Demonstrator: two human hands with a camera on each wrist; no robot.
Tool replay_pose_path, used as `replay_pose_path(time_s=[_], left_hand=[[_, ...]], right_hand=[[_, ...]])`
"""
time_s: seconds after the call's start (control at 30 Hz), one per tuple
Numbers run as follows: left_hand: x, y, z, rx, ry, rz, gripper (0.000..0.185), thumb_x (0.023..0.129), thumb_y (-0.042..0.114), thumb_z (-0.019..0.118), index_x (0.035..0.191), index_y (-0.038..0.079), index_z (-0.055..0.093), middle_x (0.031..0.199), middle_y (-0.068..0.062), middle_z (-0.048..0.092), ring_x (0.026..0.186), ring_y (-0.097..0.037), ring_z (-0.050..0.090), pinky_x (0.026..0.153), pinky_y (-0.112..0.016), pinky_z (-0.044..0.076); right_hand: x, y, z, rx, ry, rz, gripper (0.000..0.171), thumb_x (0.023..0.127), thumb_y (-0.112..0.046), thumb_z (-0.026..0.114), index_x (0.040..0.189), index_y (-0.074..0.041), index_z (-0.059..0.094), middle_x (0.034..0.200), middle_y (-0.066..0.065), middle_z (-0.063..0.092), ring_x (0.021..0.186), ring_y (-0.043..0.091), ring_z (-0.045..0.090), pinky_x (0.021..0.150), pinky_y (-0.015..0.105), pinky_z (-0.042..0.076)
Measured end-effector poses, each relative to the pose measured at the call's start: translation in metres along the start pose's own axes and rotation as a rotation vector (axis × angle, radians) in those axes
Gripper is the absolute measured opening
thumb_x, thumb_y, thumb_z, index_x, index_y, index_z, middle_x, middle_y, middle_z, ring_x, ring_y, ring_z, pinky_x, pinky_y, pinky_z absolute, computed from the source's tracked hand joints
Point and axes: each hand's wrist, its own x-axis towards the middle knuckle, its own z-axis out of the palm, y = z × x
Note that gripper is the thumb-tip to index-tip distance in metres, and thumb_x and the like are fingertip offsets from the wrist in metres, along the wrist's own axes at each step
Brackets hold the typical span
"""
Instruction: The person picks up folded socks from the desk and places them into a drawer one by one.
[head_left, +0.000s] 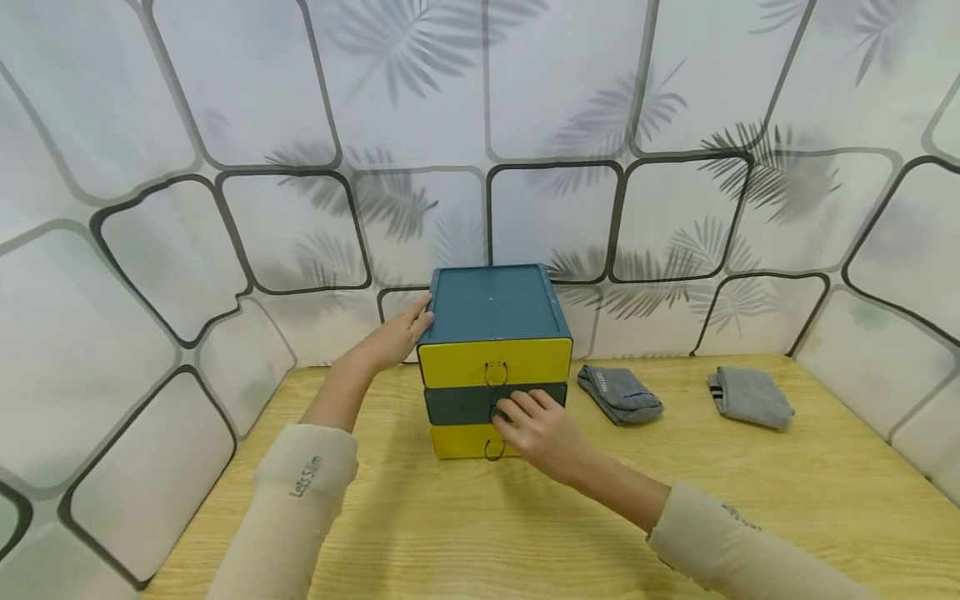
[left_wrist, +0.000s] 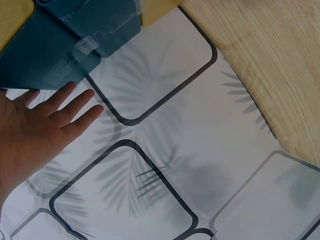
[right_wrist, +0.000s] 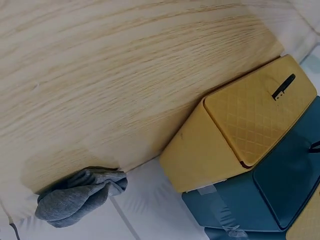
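on left sleeve, "lets slim" lettering, partly legible

Upright three-drawer box, drawers closed

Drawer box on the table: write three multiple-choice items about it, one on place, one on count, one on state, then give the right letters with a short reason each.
1. Where does the left hand rest?
A. on the left side of the drawer box
B. on a sock
C. flat on the table

2. How many folded socks lie right of the box?
A. one
B. two
C. four

3. How do the three drawers stand?
A. all pulled out
B. top one removed
C. all pushed in

Answers:
1 A, straight fingers touch the box's left wall.
2 B, a dark grey sock and a lighter grey sock.
3 C, the fronts sit flush while the right hand is at the middle drawer.
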Motion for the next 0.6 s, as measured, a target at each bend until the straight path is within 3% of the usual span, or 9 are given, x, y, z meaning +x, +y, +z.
replay_pose_path(time_s=[0.33, 0.6], left_hand=[[0.0, -0.001, -0.001, 0.0, -0.011, 0.009, 0.054, 0.103, 0.035, 0.018, 0.149, 0.013, 0.0, 0.151, -0.015, 0.007, 0.136, -0.033, 0.009, 0.106, -0.052, 0.012], [-0.001, -0.001, 0.0, 0.002, -0.004, 0.009, 0.054, 0.103, 0.034, 0.019, 0.149, 0.012, 0.0, 0.151, -0.016, 0.008, 0.136, -0.033, 0.01, 0.106, -0.052, 0.013]], right_hand=[[-0.005, -0.003, -0.012, 0.023, 0.024, -0.043, 0.044, 0.101, -0.005, 0.032, 0.085, -0.014, 0.072, 0.091, 0.005, 0.064, 0.082, 0.021, 0.059, 0.071, 0.031, 0.049], [-0.008, -0.011, -0.029, 0.096, 0.012, -0.024, 0.046, 0.102, -0.006, 0.031, 0.086, -0.015, 0.073, 0.091, 0.005, 0.064, 0.083, 0.022, 0.059, 0.071, 0.031, 0.049]])
